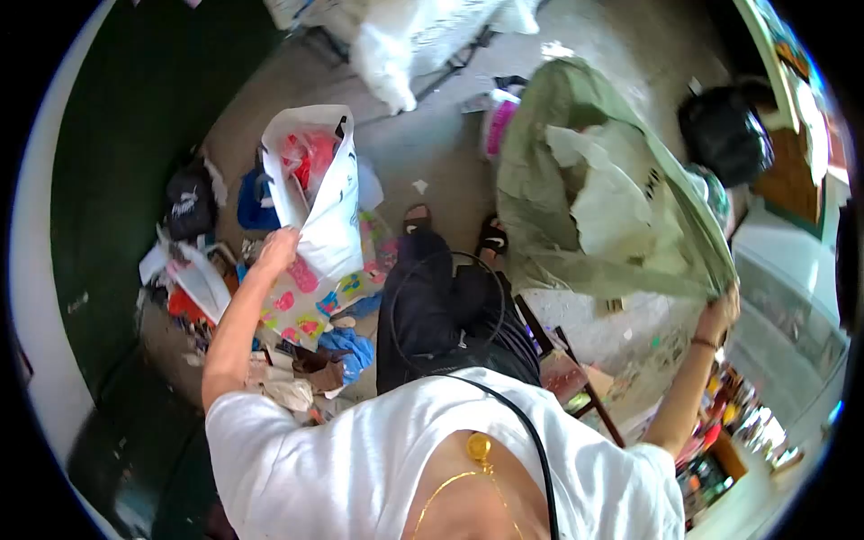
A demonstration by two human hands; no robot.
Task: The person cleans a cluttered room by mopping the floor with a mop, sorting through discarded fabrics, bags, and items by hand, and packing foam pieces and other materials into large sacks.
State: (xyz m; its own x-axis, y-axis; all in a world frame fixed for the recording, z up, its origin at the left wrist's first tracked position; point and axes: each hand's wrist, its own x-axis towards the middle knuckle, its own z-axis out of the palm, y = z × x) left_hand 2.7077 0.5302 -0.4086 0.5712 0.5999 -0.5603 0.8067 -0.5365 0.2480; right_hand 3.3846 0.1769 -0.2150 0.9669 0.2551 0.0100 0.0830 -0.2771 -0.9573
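Note:
My left hand (pixel 281 249) is closed on the rim of a white bag (pixel 331 220), which stands open with crumpled red and clear plastic (pixel 309 157) inside. Over on the right, my right hand (pixel 720 311) grips the edge of a large green woven sack (pixel 531 189). The sack's mouth is spread wide, and torn pale sheet material (pixel 612 202) shows within it. Below the white bag lies a patterned plastic sheet (pixel 301 310) with colourful shapes.
Loose litter and a blue cloth (pixel 346 351) lie on the floor at the left, near a black bag (pixel 190 200). A black backpack (pixel 724 135) is at the upper right. A wooden-framed chair (pixel 565 373) stands beside my legs. White sheeting (pixel 396 54) covers something at the top.

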